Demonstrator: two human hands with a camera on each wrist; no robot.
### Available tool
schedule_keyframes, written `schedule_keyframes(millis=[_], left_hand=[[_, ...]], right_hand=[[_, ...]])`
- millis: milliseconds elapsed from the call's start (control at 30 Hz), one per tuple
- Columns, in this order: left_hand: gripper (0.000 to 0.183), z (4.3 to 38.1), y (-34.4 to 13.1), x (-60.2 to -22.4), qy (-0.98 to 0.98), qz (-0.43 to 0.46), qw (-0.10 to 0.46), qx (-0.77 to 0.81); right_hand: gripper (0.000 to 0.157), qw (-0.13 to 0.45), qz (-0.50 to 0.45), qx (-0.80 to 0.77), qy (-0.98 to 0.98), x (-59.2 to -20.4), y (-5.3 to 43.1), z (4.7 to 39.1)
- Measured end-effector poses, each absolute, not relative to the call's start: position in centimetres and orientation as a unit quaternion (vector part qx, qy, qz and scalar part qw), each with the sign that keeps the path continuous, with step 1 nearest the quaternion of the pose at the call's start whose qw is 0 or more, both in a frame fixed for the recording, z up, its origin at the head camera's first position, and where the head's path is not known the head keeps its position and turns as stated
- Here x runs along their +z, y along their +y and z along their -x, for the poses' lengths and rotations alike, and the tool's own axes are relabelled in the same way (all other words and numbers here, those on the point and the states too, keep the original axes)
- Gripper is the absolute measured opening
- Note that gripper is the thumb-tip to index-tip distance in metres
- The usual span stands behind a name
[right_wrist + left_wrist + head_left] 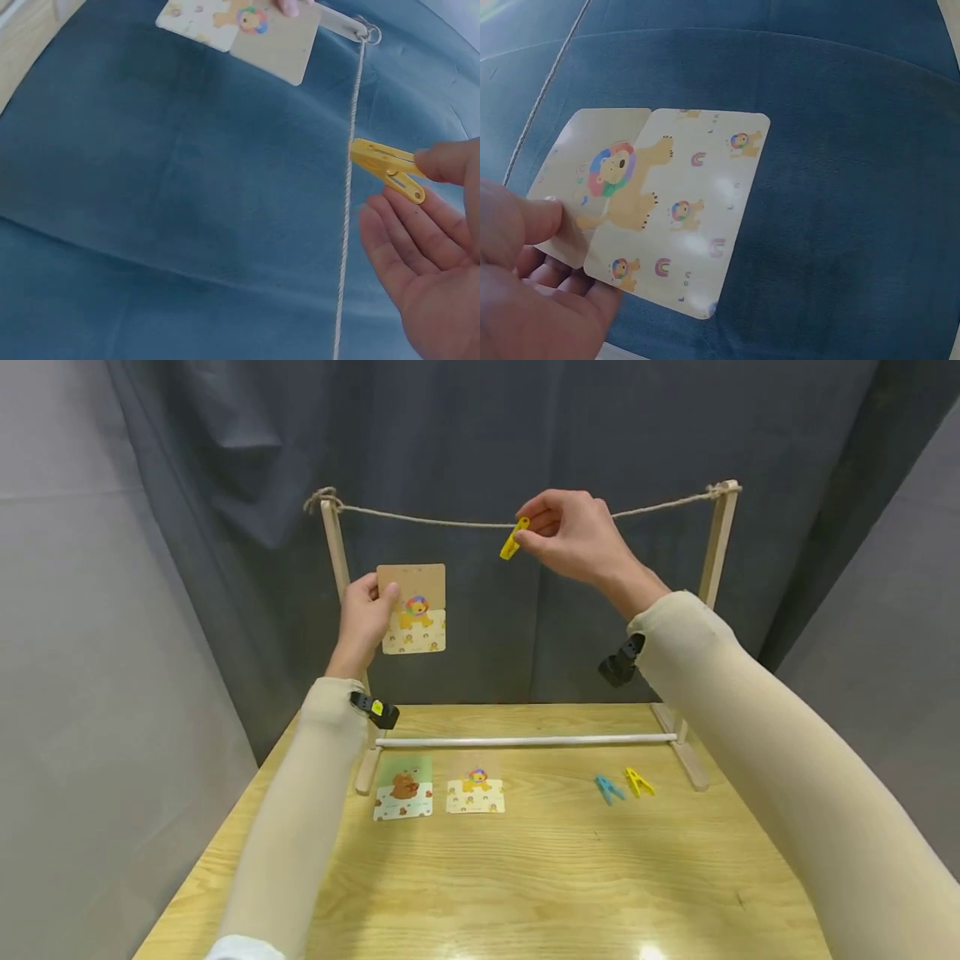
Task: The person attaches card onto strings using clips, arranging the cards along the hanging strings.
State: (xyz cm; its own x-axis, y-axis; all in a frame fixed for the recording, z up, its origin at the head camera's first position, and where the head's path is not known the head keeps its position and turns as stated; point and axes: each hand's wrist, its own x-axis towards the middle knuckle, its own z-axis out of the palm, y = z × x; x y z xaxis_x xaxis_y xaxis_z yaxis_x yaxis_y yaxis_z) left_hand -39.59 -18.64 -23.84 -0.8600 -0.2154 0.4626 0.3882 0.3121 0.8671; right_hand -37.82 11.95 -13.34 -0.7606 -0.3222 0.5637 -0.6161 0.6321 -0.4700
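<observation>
My left hand (365,622) pinches the left edge of a lion card (427,618), thumb on its printed front. The card is upright, below the left part of the rope (420,519); its lion picture (626,180) shows close up in the left wrist view. With thumb and fingers, my right hand (577,537) holds a yellow clothespin (513,540) near the middle of the rope. In the right wrist view the clothespin's (382,159) nose overlaps the rope (349,202), and the thumb lies on one of its handles.
The rope runs between a left wooden post (334,547) and a right one (718,539), joined low by a white rod (525,742). On the table (525,877) lie a bear card (403,789), another lion card (476,787), a blue clothespin (608,788) and a yellow one (639,782).
</observation>
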Motion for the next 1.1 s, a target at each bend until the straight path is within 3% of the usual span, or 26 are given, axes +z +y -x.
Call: schedule_keyframes(millis=[367, 700, 1100], left_hand=[[0.018, 41.4, -17.5, -23.3, -0.730, 0.064, 0.298, -0.611], [0.021, 42.1, -16.4, -23.4, -0.737, 0.054, 0.301, -0.603], [0.019, 42.9, -15.4, -23.3, -0.728, 0.060, 0.301, -0.612]], right_hand=[[0.035, 0.271, -0.273, 0.378, -0.842, -10.8, 6.5, 40.8], [0.028, 0.269, -0.247, 0.426, -0.828, -11.5, 3.1, 42.6], [0.023, 0.249, -0.231, 0.417, -0.843, -12.4, 2.4, 43.6]])
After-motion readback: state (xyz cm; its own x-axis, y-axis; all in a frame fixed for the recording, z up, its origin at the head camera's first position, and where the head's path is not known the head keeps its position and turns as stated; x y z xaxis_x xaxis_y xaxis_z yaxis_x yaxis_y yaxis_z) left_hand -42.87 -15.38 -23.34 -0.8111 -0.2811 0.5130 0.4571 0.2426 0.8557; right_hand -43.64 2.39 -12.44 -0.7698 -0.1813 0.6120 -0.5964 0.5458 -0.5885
